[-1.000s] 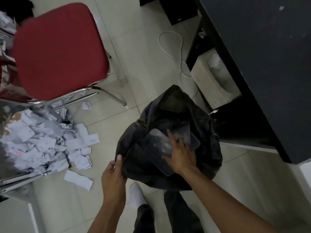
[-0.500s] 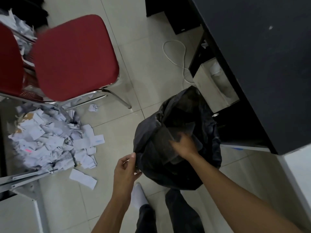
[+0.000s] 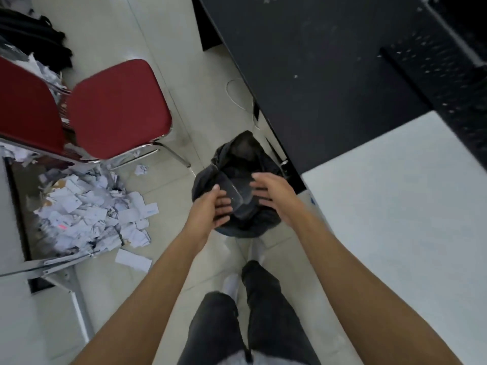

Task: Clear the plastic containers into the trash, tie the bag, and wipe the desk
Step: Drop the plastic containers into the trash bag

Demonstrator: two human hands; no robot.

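Over the mouth of the black trash bag (image 3: pixel 238 151), which stands on the floor tiles just beside the black desk (image 3: pixel 329 75), both hands hover with the grip spread. The left hand (image 3: pixel 208 209) has its palm turned inward and its fingers loosely straight. The right hand (image 3: pixel 274 193) is held the same way, and neither pinches anything. The clear plastic containers (image 3: pixel 238 196) lie inside the bag's mouth, between the two hands; whether the left fingertips brush the nearest one cannot be told.

For these containers the clearing step looks done, and tying the bag is likely next. That calls for gathering the slack rim from both sides, above the containers, and twisting it closed.

Half a second earlier the left hand pinched the bag's rim while the right hand pressed the containers down. Now both have let go, and the view sits higher.
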